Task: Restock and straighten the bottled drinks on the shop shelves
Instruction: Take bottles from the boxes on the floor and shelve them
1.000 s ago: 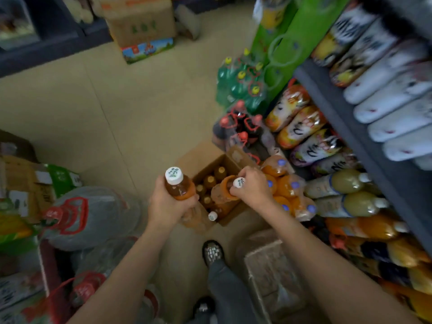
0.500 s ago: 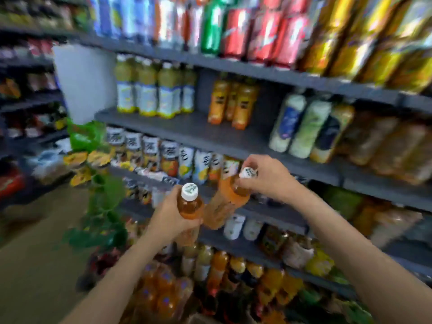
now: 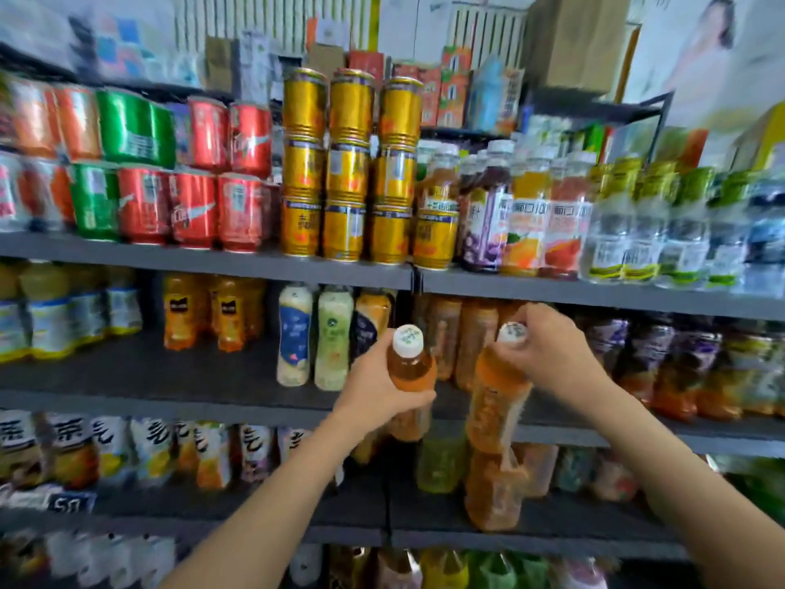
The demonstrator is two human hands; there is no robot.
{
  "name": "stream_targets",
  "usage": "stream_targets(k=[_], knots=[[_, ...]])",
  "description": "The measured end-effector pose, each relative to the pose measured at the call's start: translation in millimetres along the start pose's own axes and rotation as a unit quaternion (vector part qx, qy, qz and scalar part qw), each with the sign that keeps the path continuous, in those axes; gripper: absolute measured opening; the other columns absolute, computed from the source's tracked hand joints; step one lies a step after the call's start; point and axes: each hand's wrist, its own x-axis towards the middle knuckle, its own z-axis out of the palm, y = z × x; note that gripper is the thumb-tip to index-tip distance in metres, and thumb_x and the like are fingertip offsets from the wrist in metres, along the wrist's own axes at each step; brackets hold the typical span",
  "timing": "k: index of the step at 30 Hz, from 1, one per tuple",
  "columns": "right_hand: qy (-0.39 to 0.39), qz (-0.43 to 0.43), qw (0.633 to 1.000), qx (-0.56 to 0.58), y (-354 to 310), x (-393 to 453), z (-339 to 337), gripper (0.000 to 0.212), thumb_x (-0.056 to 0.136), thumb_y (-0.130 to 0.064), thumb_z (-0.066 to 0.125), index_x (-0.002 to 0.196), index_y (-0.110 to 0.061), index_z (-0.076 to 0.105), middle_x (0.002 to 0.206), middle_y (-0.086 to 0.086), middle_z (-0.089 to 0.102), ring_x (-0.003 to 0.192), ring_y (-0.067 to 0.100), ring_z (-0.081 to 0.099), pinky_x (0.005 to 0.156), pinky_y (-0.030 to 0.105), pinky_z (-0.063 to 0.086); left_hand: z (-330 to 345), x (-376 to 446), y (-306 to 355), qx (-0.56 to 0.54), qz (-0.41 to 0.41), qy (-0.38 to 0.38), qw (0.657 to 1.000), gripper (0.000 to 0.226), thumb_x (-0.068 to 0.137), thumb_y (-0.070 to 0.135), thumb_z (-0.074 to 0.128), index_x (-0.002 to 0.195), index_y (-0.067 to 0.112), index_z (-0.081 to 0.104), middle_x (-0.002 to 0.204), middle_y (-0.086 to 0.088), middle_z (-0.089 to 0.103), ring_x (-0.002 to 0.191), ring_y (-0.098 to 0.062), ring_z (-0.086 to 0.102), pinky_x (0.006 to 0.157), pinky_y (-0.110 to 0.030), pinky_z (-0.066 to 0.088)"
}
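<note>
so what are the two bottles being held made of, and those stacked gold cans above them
Bottle in the left hand: looks like clear plastic, since the amber drink shows through; white cap, likely plastic.
Bottle in the right hand: same see-through plastic look with an orange label wrap, gripped at the cap.
Gold cans: probably metal, going by the glossy sheen and ribbed rims.
</note>
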Motion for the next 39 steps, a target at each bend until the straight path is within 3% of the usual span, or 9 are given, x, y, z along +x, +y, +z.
stream_targets(k=[5,10,15,19,22,25,29,34,39], knots=[[0.042,-0.051,0.995,0.072,48,41,25,0.031,0.080,-0.023,0.068,0.099,-0.003,0.054,0.100,0.013,0.055,0.096,0.029,0.053,0.068,0.026,0.026,50,52,2,0.035,0.004,0.044,0.998,0.072,0.064,0.023,0.084,0.124,0.023,0.044,0.117,0.004,0.057,0.112,-0.013,0.053,0.097,-0.029,0.043],[0.032,-0.024,0.993,0.110,78,69,64,0.029,0.081,-0.026,0.066,0.097,-0.007,0.052,0.093,0.003,0.047,0.092,0.026,0.054,0.072,0.027,0.034,76,89,-12,0.059,-0.018,0.065,0.996,0.070,0.062,0.022,0.085,0.120,0.021,0.046,0.111,0.008,0.057,0.110,-0.012,0.053,0.091,-0.023,0.041],[0.086,-0.027,0.990,0.109,77,76,87,0.035,0.086,-0.035,0.061,0.111,-0.011,0.054,0.110,0.004,0.052,0.101,0.020,0.053,0.078,0.030,0.046,92,118,-20,0.043,-0.053,0.083,0.994,0.080,0.060,0.023,0.085,0.128,0.020,0.044,0.121,0.001,0.059,0.117,-0.015,0.053,0.099,-0.031,0.042],[0.139,0.003,0.981,0.135,75,67,108,0.038,0.086,-0.045,0.053,0.106,-0.013,0.057,0.101,0.003,0.059,0.095,0.020,0.058,0.071,0.034,0.053,99,129,-19,0.035,-0.061,0.078,0.994,0.081,0.063,0.021,0.083,0.132,0.017,0.040,0.125,-0.001,0.057,0.120,-0.016,0.051,0.094,-0.023,0.039],[0.063,0.070,0.960,0.264,78,68,121,0.042,0.084,-0.055,0.049,0.105,-0.019,0.049,0.102,-0.001,0.063,0.096,0.019,0.061,0.077,0.034,0.052,99,131,-17,0.039,-0.068,0.071,0.994,0.083,0.065,0.020,0.082,0.134,0.015,0.035,0.128,-0.003,0.055,0.122,-0.019,0.049,0.095,-0.027,0.038],[-0.042,0.076,0.933,0.349,87,77,124,0.063,0.076,-0.045,0.069,0.125,-0.018,0.041,0.122,0.001,0.057,0.114,0.019,0.055,0.091,0.027,0.044,95,137,-16,0.030,-0.087,0.074,0.993,0.083,0.065,0.020,0.082,0.133,0.013,0.035,0.122,0.000,0.054,0.119,-0.018,0.049,0.091,-0.025,0.038],[-0.085,0.069,0.954,0.278,98,80,134,0.070,0.073,-0.026,0.077,0.130,-0.012,0.039,0.123,0.006,0.058,0.114,0.023,0.055,0.091,0.026,0.043,90,149,-21,0.030,-0.116,0.092,0.989,0.079,0.064,0.021,0.083,0.129,0.010,0.040,0.115,-0.001,0.056,0.116,-0.022,0.052,0.094,-0.031,0.043],[-0.005,0.143,0.966,0.213,98,85,150,0.058,0.080,-0.034,0.070,0.120,-0.003,0.042,0.120,0.015,0.054,0.108,0.030,0.056,0.081,0.033,0.047,98,160,-19,0.046,-0.129,0.100,0.985,0.082,0.069,0.029,0.080,0.133,0.010,0.030,0.126,-0.008,0.055,0.119,-0.025,0.051,0.097,-0.033,0.041],[-0.043,0.148,0.972,0.178,99,79,160,0.063,0.080,-0.033,0.069,0.124,-0.002,0.037,0.126,0.015,0.044,0.116,0.032,0.049,0.091,0.036,0.043,131,138,-65,0.144,-0.203,0.044,0.968,0.064,0.081,0.025,0.069,0.133,0.013,0.032,0.131,-0.009,0.050,0.119,-0.027,0.050,0.098,-0.039,0.043]])
